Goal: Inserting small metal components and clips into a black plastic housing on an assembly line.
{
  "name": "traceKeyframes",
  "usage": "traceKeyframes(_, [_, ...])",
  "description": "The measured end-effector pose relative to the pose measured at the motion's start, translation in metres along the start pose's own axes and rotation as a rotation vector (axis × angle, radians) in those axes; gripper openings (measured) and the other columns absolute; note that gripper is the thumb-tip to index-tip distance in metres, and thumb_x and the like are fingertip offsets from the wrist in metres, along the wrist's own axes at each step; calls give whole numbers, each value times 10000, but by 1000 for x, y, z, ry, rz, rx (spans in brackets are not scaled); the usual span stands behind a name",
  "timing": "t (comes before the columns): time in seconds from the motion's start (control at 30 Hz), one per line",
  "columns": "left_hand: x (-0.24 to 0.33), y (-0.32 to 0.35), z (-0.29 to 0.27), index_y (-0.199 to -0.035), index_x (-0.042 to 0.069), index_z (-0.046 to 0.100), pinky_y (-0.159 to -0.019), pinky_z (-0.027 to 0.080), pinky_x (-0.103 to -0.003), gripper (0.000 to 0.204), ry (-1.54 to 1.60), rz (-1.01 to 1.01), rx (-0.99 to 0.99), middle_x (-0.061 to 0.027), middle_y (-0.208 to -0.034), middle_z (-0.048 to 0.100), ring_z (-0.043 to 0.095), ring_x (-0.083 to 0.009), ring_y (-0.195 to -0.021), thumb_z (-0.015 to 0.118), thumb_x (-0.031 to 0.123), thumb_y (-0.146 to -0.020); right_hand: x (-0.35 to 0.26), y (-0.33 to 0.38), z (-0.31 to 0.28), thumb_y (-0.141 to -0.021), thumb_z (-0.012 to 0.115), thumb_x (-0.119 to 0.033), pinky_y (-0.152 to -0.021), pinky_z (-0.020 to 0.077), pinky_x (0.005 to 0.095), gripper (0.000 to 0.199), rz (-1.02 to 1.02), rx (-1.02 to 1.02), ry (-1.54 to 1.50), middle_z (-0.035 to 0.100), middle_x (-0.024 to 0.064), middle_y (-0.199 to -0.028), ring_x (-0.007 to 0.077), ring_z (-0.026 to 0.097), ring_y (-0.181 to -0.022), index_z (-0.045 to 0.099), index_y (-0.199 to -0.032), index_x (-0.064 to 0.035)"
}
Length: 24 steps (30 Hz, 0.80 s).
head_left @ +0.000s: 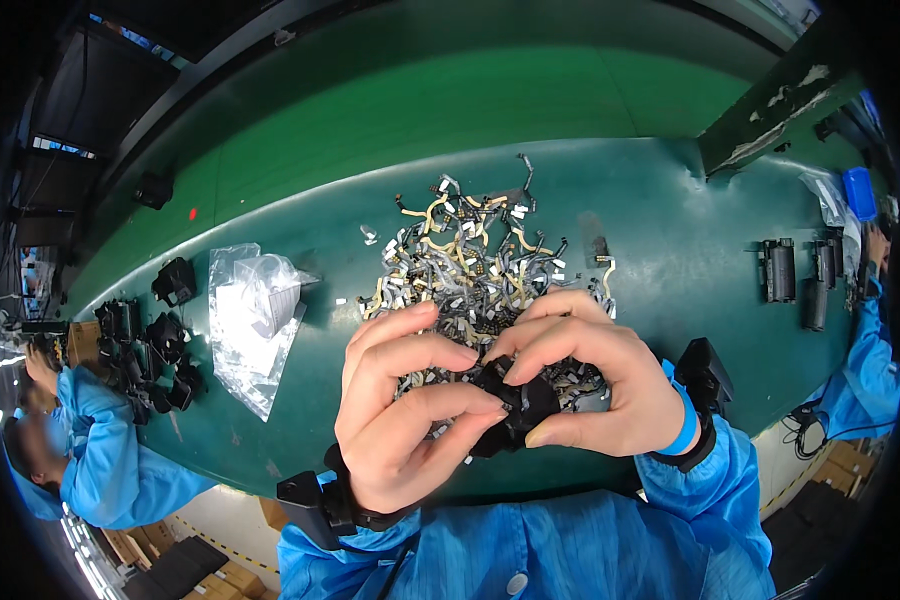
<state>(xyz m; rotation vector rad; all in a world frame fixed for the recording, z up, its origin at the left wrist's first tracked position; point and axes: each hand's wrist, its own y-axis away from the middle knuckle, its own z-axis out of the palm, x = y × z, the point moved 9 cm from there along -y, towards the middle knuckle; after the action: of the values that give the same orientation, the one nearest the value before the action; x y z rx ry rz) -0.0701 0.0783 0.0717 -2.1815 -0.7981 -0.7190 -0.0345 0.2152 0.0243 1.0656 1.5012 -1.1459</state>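
Between my two hands, above the near part of the green table, is a small black part [537, 402] whose exact kind I cannot make out. My left hand [400, 400] pinches its left side with thumb and fingertips. From the right, my right hand [600, 375] grips the same part, with curled fingers on top and the thumb below. Just beyond and beneath my hands spreads a loose pile of small flat cables [460, 250] with yellow and grey strips, black ends and white tags. The part's underside is hidden by my fingers.
A clear plastic bag [255, 325] lies left of the pile. Further left sit several black parts [165, 340] near a co-worker in a blue sleeve [110, 440]. At right are black housings [780, 270], a blue bin [859, 194] and another person's sleeve [855, 375]. A dark post [780, 100] rises behind.
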Motion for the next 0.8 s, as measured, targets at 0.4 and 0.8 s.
traceKeyframes(0.4, [-39,15,25,-847,61,686,-1004,360,-365,177,727,-484,-209,-107,-1170,522,495,-222,-1144,748,-16,-700,-17,-4,3,-672,815,-193,-1000,341,414,420,-79,-6,124,621,32,-1116,263,495,-1108,613,-1029,-104])
traceKeyframes(0.8, [-35,24,-6,-988,32,603,-1002,312,-361,286,580,-337,233,-134,-1235,445,438,-222,-1146,717,166,-761,-47,-31,5,-688,776,-177,-975,349,425,439,-153,70,269,548,100,-1048,316,478,-1058,530,-1037,-74])
